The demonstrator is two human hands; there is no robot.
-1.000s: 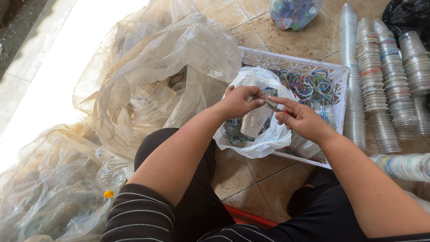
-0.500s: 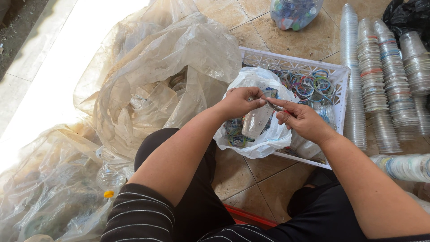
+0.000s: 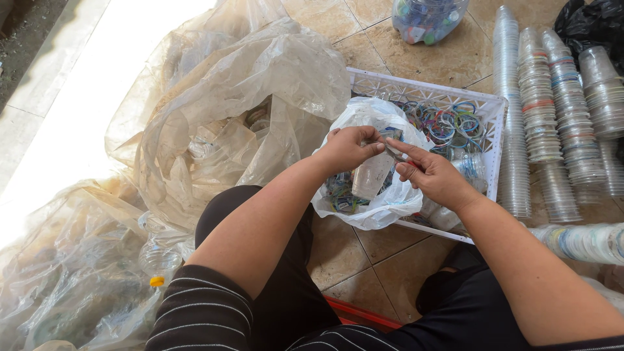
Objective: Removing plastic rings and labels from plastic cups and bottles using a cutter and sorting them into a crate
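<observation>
in the middle of the frame the left hand (image 3: 348, 148) grips a clear cup (image 3: 372, 177), hanging straight down. the right hand (image 3: 434, 177) pinches its rim from the right.

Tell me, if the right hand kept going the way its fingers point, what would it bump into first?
The right hand points up and left, toward the left hand. It would probably first meet the left hand's fingertips, at the top of the clear plastic cup. Depth is hard to judge.
</observation>
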